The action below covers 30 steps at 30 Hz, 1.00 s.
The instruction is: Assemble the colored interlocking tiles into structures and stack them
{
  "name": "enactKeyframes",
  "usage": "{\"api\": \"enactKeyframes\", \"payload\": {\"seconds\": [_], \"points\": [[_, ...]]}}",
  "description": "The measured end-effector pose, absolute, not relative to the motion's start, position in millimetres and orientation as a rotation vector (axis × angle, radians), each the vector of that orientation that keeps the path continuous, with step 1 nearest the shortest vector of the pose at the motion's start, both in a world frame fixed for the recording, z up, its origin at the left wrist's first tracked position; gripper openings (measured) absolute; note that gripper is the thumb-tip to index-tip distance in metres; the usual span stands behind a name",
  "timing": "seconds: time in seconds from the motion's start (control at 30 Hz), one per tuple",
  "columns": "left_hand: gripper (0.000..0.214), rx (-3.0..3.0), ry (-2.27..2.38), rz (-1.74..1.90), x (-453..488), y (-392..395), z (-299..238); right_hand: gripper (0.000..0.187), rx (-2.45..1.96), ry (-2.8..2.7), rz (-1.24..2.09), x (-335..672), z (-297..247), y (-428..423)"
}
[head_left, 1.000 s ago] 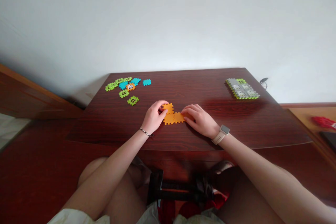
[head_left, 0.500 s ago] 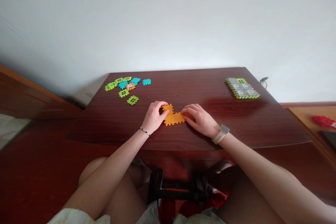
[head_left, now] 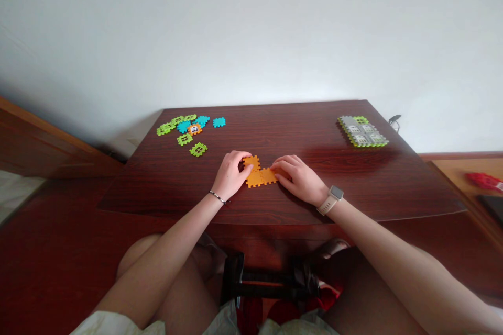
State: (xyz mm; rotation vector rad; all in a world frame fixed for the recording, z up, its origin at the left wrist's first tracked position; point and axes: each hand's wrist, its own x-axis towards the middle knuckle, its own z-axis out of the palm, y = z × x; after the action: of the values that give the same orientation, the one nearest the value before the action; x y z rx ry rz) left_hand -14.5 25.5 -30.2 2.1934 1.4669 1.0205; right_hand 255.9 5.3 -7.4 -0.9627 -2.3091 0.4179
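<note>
Three orange square interlocking tiles (head_left: 254,178) lie joined in an L on the dark wooden table (head_left: 271,131). My left hand (head_left: 230,174) grips the L at its left side, with the thumb on top and the fingers around the upper tile's far edge. At the right end, my right hand (head_left: 297,178) holds the right tile between thumb and fingers. That tile's right edge is hidden under the fingertips.
Several loose green, blue and orange tiles lie at the table's back left, a green window tile (head_left: 198,149) being the nearest. At the back right sits a grey-and-green tile panel (head_left: 362,132) with white windows. A white wall (head_left: 251,31) rises behind the table.
</note>
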Motion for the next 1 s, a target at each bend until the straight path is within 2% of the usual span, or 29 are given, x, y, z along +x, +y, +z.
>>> {"api": "enactKeyframes", "payload": {"seconds": [0.83, 1.0], "points": [[0.029, 2.213, 1.407, 0.949, -16.6, 31.1, -29.5, 0.018, -0.964, -2.308, 0.413, 255.9, -9.3, 5.8], [0.020, 2.295, 1.434, 0.947, -11.9, 26.5, -26.4, 0.018, -0.960, -2.310, 0.408, 256.5, -9.2, 5.8]]}}
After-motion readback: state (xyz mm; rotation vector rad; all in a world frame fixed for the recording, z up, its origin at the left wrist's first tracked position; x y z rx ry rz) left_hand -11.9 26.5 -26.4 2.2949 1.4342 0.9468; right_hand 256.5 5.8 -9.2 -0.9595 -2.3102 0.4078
